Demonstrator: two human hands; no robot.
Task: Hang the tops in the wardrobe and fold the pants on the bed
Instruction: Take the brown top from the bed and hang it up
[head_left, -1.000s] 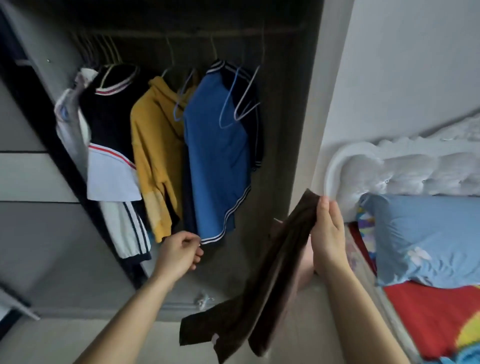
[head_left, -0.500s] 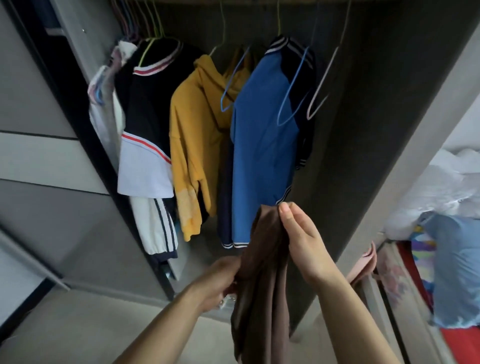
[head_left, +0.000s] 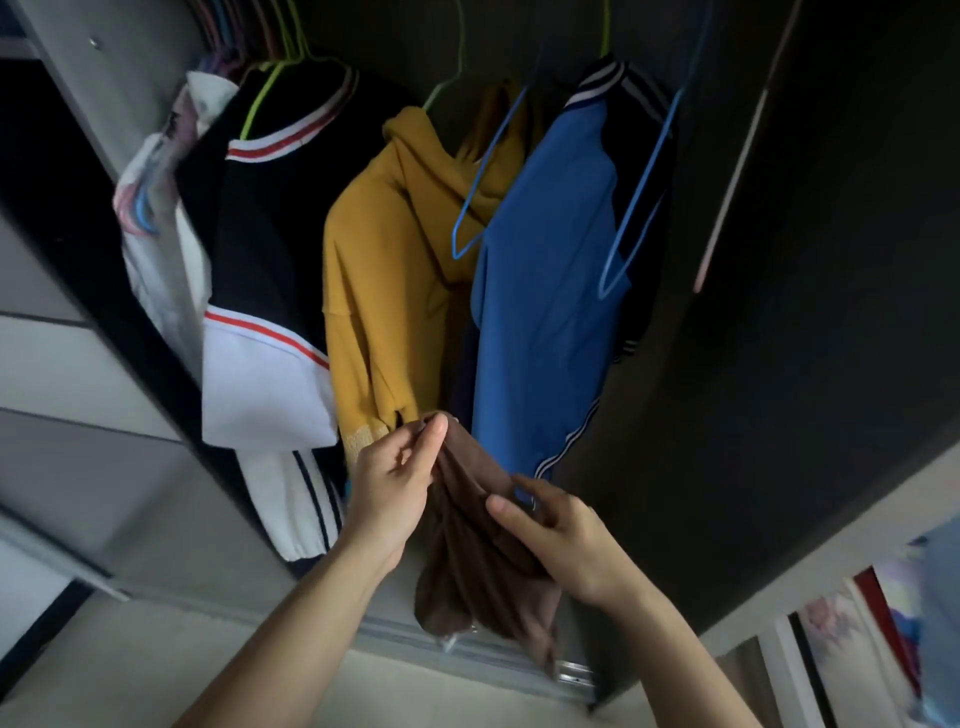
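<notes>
Left hand (head_left: 395, 483) is pinching, right hand (head_left: 566, 540) is gripping limp brown fabric garment (head_left: 483, 582) | holding its top edge high, probably for blue wire hanger (head_left: 640, 192)

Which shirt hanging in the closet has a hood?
The yellow top, hanging between the black-and-white top and the blue top; those two have striped collars instead.

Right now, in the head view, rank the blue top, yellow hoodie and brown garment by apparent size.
Largest: blue top and yellow hoodie, too alike to separate.
Smallest: brown garment, though it is bunched and nearest the camera, so its true size is unsure.
</notes>
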